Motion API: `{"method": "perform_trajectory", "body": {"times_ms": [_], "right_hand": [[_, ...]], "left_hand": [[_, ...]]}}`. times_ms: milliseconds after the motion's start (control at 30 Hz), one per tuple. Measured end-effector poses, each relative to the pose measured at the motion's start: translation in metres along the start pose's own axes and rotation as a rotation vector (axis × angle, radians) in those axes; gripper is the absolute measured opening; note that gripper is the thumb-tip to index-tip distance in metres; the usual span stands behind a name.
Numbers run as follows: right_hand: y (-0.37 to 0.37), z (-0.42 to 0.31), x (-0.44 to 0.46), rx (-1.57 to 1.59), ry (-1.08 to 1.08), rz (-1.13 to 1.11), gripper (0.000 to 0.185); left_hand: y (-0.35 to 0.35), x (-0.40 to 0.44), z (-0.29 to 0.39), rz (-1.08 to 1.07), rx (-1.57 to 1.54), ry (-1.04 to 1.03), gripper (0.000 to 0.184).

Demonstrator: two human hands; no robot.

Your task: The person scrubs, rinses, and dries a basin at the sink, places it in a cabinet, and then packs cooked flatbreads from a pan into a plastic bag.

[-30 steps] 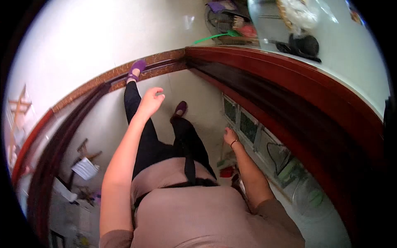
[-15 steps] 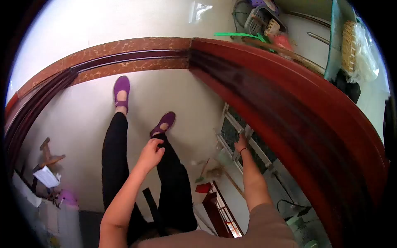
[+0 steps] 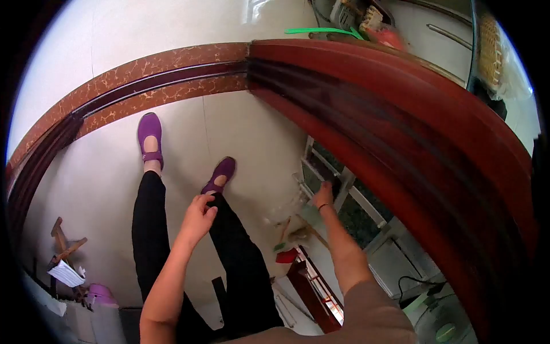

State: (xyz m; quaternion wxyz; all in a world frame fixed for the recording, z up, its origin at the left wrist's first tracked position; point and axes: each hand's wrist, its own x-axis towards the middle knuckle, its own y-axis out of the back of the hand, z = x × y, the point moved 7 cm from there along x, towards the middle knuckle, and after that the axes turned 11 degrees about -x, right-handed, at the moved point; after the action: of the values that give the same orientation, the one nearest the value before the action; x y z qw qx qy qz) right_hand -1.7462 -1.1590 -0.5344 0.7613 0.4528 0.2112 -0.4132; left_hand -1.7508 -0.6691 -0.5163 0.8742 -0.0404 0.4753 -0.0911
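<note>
My left hand [image 3: 198, 218] hangs in front of my left-right pair of trousered legs, just below the right purple shoe [image 3: 221, 173]. Its fingers are loosely bent and apart, holding nothing. On the right, my right hand [image 3: 323, 195] reaches to a pale metal frame [image 3: 366, 205] with dark panels. Its fingers look closed at a bar of the frame, beside a dark part; what exactly they grip is unclear. A dark red wooden door frame [image 3: 389, 120] stands right beyond that hand.
A brown marbled threshold [image 3: 166, 60] crosses the floor ahead. A wooden stand [image 3: 67, 246] and a purple container [image 3: 101, 294] are at left. A red dustpan [image 3: 286, 255] lies low in the middle, a fan [image 3: 444, 324] lower right. A green strip [image 3: 321, 30] lies beyond the doorway.
The view has shifted slightly, so the threshold and shoes sit farther left. My right hand stays at the metal frame. My left hand keeps its loose bend.
</note>
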Motion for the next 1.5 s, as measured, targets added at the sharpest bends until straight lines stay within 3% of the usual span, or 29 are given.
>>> {"method": "perform_trajectory", "body": {"times_ms": [67, 167, 300, 333, 367, 433, 467, 533, 567, 633, 667, 733, 833, 933, 967, 1033, 1167, 1233, 1267, 1400, 1500], "right_hand": [[0.007, -0.051, -0.039, 0.045, -0.042, -0.379, 0.042], [-0.034, -0.096, -0.076, 0.148, 0.133, -0.422, 0.039], [0.003, -0.094, -0.074, 0.15, 0.133, -0.054, 0.032], [0.018, -0.086, -0.071, 0.103, 0.123, 0.168, 0.028], [0.015, -0.078, -0.062, 0.105, 0.124, 0.163, 0.028], [0.017, -0.051, -0.049, -0.002, 0.006, 0.435, 0.022], [0.01, -0.044, -0.045, -0.006, 0.01, 0.429, 0.022], [-0.043, -0.03, -0.039, -0.015, -0.068, -0.229, 0.023], [-0.049, -0.026, -0.036, -0.016, -0.067, -0.231, 0.023], [-0.101, -0.049, -0.049, -0.209, 0.617, -0.645, 0.03], [-0.111, -0.043, -0.045, -0.212, 0.622, -0.644, 0.03], [-0.105, -0.005, -0.019, 0.002, 0.065, -0.42, 0.03], [-0.095, 0.019, 0.022, -0.04, 0.029, -0.236, 0.03], [-0.136, 0.052, 0.078, -0.21, 0.109, -0.15, 0.035], [-0.129, 0.049, 0.087, -0.213, 0.113, -0.149, 0.035], [-0.122, 0.032, 0.095, -0.429, 0.351, -0.289, 0.04], [-0.162, 0.049, 0.104, -0.489, 0.241, -0.373, 0.041], [-0.149, 0.047, 0.095, -0.321, 0.405, 0.316, 0.036], [-0.177, 0.07, 0.113, -0.321, 0.407, 0.31, 0.036], [-0.144, 0.088, 0.094, -0.161, -0.123, 0.11, 0.03], [-0.077, 0.049, 0.047, -0.107, -0.15, 0.116, 0.026]], "left_hand": [[0.006, 0.0, 0.002, 0.043, -0.066, 0.039, 0.029], [0.005, 0.008, -0.012, 0.042, -0.084, 0.02, 0.028], [0.003, 0.01, -0.011, 0.035, -0.046, 0.053, 0.028], [0.002, 0.011, -0.01, 0.048, -0.058, 0.045, 0.028], [0.0, 0.013, -0.009, 0.063, -0.073, 0.037, 0.028], [-0.008, 0.019, -0.006, 0.074, -0.051, 0.054, 0.029], [-0.012, 0.022, -0.007, 0.084, -0.031, 0.068, 0.029], [-0.03, 0.035, -0.028, 0.068, -0.053, 0.053, 0.029], [-0.039, 0.043, -0.038, 0.05, -0.075, 0.025, 0.029], [-0.054, 0.053, -0.034, 0.044, -0.051, 0.058, 0.029], [-0.061, 0.059, -0.033, 0.043, -0.024, 0.087, 0.03], [-0.073, 0.075, -0.038, 0.035, -0.022, 0.059, 0.03], [-0.084, 0.094, -0.049, 0.038, -0.007, 0.018, 0.031], [-0.089, 0.115, -0.07, 0.044, 0.025, 0.04, 0.032], [-0.092, 0.123, -0.081, 0.031, 0.046, 0.08, 0.032], [-0.094, 0.135, -0.098, 0.037, 0.039, 0.117, 0.033], [-0.092, 0.146, -0.115, 0.043, 0.073, 0.231, 0.035], [-0.091, 0.151, -0.133, 0.052, 0.048, 0.214, 0.035], [-0.091, 0.153, -0.139, 0.048, 0.025, 0.19, 0.035], [-0.088, 0.152, -0.141, 0.017, -0.007, 0.257, 0.035], [-0.09, 0.146, -0.136, 0.03, 0.005, 0.242, 0.035]]}}
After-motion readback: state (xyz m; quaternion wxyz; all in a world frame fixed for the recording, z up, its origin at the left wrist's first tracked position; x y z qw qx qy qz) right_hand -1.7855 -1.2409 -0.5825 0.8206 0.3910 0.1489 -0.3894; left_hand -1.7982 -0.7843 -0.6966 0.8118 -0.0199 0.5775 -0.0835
